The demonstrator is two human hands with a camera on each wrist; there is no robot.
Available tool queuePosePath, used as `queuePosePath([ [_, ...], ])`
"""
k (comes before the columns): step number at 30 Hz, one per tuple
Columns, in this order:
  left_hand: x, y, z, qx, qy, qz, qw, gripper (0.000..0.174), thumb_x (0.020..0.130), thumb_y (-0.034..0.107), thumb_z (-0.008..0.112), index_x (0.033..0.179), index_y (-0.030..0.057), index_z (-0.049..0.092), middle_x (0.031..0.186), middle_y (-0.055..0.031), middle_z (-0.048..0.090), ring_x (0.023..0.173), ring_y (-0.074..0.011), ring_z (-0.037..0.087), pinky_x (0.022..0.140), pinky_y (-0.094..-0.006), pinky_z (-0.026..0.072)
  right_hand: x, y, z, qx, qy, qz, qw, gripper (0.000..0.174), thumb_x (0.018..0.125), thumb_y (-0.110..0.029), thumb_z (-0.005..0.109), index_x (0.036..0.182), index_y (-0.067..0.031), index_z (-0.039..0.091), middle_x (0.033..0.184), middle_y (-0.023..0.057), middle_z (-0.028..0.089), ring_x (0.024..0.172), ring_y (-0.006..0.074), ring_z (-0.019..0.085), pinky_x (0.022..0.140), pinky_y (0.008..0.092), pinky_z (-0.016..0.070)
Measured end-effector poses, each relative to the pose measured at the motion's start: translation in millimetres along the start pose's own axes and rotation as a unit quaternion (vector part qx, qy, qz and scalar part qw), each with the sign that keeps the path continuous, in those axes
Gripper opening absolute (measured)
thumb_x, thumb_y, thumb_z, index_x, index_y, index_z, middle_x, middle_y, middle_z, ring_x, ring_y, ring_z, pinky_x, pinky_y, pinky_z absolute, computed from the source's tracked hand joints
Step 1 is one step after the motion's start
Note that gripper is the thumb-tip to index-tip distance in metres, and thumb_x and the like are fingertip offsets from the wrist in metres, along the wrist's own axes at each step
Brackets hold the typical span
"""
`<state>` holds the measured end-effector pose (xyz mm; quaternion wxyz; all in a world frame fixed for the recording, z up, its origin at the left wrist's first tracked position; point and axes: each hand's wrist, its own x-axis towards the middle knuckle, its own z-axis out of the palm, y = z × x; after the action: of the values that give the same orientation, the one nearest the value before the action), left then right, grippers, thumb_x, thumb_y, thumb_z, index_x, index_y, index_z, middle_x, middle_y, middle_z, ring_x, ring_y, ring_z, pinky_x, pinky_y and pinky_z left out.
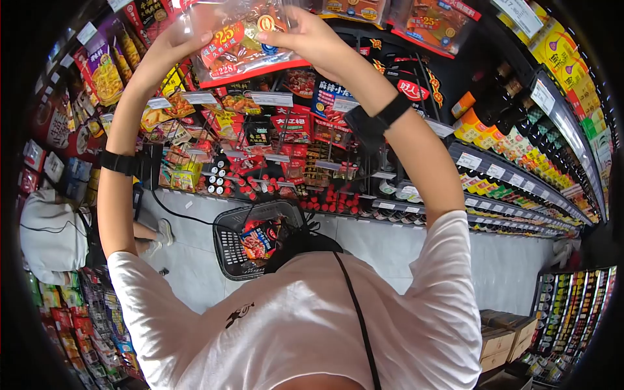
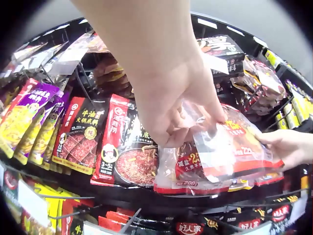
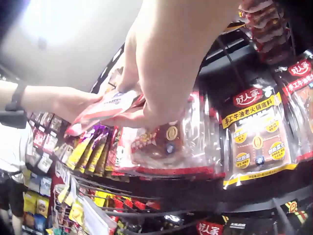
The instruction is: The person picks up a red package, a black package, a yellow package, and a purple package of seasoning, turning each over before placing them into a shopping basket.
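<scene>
Red blazing along the bottom edge of the clear packet (image 1: 237, 55), yellow digits bold across its front! Purple and yellow light up the pouches (image 2: 41, 129), while a black pack (image 3: 257, 139) flashes a red badge and yellow bands. Down below, a black basket (image 1: 229, 250) in slotted pattern, pale grey floor (image 1: 507, 257), white shirt (image 1: 305, 312) with one small black print!

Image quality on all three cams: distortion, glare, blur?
Head: strong fisheye, shelf rails bowed, corners black. Left wrist: dark corners, whitish glare on the held packet, though its red band reads clearly. Right wrist: ceiling blown out at upper left, lettering on the held packet too soft to read.
</scene>
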<state>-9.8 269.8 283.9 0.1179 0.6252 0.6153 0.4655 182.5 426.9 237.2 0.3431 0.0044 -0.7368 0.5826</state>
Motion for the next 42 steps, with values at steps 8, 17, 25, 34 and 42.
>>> queuePosePath([
  [8,-8.4,0.3,2.5,-0.086,0.016,-0.060,0.994,0.046,0.084,0.025,0.066,0.120,0.0041,0.046,0.110,-0.0039,0.059,0.099,-0.0089,0.056,0.086,-0.0253,0.0428,0.3,3.9,6.0,-0.022,0.024,-0.017,0.999,0.049,0.076,-0.017,0.072,0.115,0.0047,0.050,0.101,0.0123,0.062,0.089,0.0154,0.061,0.078,0.0277,0.0487],
  [17,0.0,-34.3,-5.7,-0.123,0.044,-0.061,0.990,0.042,0.085,0.015,0.064,0.120,0.0043,0.046,0.106,-0.0048,0.062,0.097,-0.0116,0.059,0.081,-0.0257,0.0488,6.1,-34.5,4.1,0.099,-0.020,0.044,0.994,0.044,0.085,-0.010,0.061,0.123,0.0021,0.042,0.108,0.0115,0.058,0.096,0.0140,0.057,0.080,0.0245,0.0464],
  [25,15.5,-53.5,-10.3,-0.099,0.064,-0.007,0.993,0.044,0.080,0.015,0.070,0.116,0.0032,0.047,0.098,-0.0053,0.063,0.088,-0.0111,0.061,0.077,-0.0233,0.0482,26.2,-30.8,-0.7,0.007,0.019,0.071,0.997,0.028,0.078,-0.003,0.067,0.103,0.0046,0.058,0.090,0.0080,0.064,0.075,0.0131,0.060,0.065,0.0244,0.0476],
  [34,21.7,-50.0,-16.9,-0.009,0.068,-0.012,0.998,0.029,0.079,0.016,0.071,0.099,0.0038,0.055,0.091,-0.0036,0.063,0.078,-0.0099,0.061,0.071,-0.0231,0.0476,44.6,-35.2,-4.0,-0.069,0.026,0.087,0.993,0.030,0.070,0.005,0.069,0.099,0.0074,0.061,0.086,0.0106,0.065,0.074,0.0171,0.061,0.068,0.0263,0.0487],
  [42,-45.2,1.4,2.5,-0.015,0.024,-0.068,0.997,0.032,0.077,0.010,0.071,0.103,0.0022,0.055,0.096,-0.0021,0.063,0.084,-0.0080,0.059,0.071,-0.0225,0.0467,-24.4,-37.7,5.3,-0.072,-0.089,0.069,0.991,0.039,0.070,-0.008,0.075,0.104,0.0005,0.059,0.092,0.0081,0.065,0.083,0.0138,0.062,0.075,0.0301,0.0500],
])
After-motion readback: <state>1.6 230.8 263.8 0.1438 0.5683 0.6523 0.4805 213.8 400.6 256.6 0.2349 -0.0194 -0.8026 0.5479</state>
